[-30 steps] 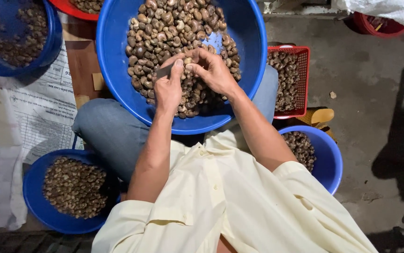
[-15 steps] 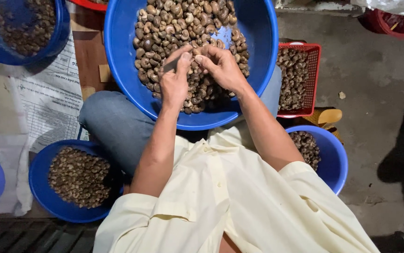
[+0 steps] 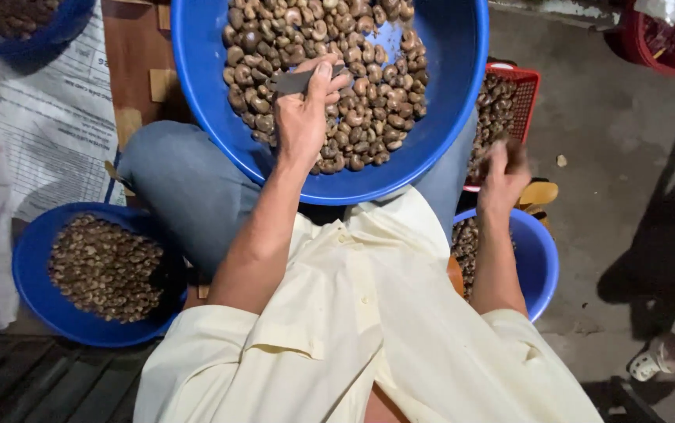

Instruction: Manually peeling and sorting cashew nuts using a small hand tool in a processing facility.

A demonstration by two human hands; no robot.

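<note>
Brown, kidney-shaped nuts in the shell (image 3: 353,110) are heaped in the large round blue plastic basin (image 3: 447,117) resting on the lap. Five blue basins are counted in all. From the left, a sliver of one is seen at the frame edge, one (image 3: 32,23) is set at the top corner, and one (image 3: 39,298) full of paler nuts is placed low beside the knee. Over the large basin, a small dark metal blade (image 3: 290,81) is clamped in the left hand (image 3: 302,117). Further right, one red plastic crate (image 3: 521,94) of nuts is seen. The right hand (image 3: 502,176) is blurred above the fifth basin (image 3: 541,258); whether anything is gripped cannot be told.
</note>
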